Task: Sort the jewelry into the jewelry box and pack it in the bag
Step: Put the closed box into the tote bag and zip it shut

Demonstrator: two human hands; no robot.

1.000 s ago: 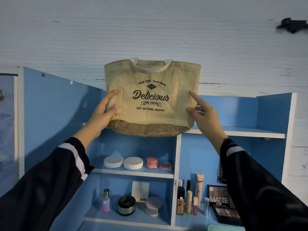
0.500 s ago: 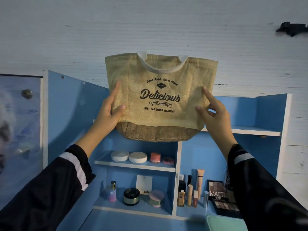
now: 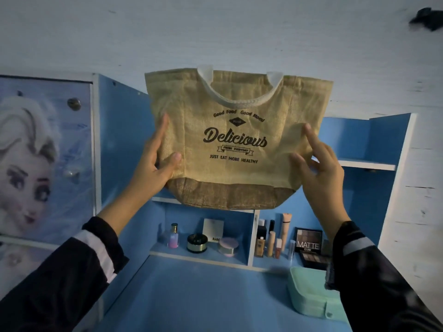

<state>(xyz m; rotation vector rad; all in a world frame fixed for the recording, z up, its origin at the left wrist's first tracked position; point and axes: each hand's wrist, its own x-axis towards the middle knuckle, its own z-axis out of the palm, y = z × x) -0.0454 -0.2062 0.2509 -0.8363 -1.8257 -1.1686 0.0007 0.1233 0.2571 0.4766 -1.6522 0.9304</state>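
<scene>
Your left hand (image 3: 153,168) and right hand (image 3: 321,173) (apparently pinching) hold the bag (image 3: 237,140) upright; the jewelry box (image 3: 311,300) lies below your right.

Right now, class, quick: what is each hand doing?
Left hand: grips the bag by its left side.
Right hand: pinches the bag's right side.
</scene>
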